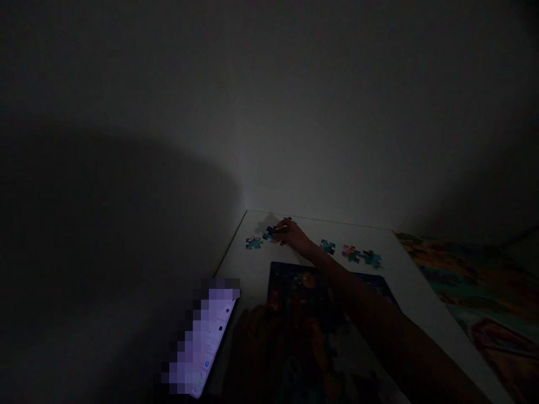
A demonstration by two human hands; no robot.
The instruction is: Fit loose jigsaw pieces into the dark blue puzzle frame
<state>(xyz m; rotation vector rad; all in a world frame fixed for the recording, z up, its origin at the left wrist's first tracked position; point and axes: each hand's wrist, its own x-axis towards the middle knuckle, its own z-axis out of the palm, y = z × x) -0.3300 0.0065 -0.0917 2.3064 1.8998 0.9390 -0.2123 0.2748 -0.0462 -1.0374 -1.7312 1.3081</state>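
The room is dim. My right hand (292,237) reaches over the far part of a white table, its fingers pinched on a dark blue puzzle piece (269,233). A teal puzzle piece (254,243) lies just left of it, and another piece shows partly behind my fingers. Nearer to me is a dark picture puzzle (290,275), partly assembled, with my right forearm crossing above it. In deep shadow, my left hand (255,336) rests at the puzzle's left side with its fingers laid out flat; their tips are hard to make out.
Loose pieces lie right of my hand: a teal piece (327,247), a pinkish piece (351,253) and a green-blue piece (372,258). A lit phone or tablet (210,342) is at the left. Walls (295,168) meet behind the table (240,264). Colourful printed fabric (446,275) lies at right.
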